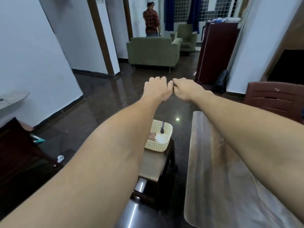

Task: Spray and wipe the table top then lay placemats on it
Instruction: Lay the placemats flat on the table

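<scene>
Table top point(222, 186) lies below and to the right of my right hand, partly under that forearm. I judge the job not yet begun. The wood-grain surface carries no placemat and nothing is spraying or wiping it, though I cannot tell whether it has already been wiped. Picking up the sprayer, wiping and laying the mats all seem left to do.

Counting from the left, one dark piece of furniture point(14, 145) stands well below and left of the hands. One small white object point(60, 158) lies on the floor near it.

The left hand point(154, 89) is stretched forward with its fingers curled under into a fist and nothing in it. Well below it stands one stool point(153, 163) with one cream woven basket point(156, 148) on top.

In the basket I count three things, all too small to be sure of:
- a reddish checked piece point(152, 137), possibly the placemats
- a white lump point(162, 138), perhaps the cloth
- a dark-headed item point(162, 129), perhaps the sprayer

The right hand point(184, 91) meets the left knuckle to knuckle, likewise curled and holding nothing. To its right, one brown slatted chair point(276, 96) stands by the table's far end.
</scene>
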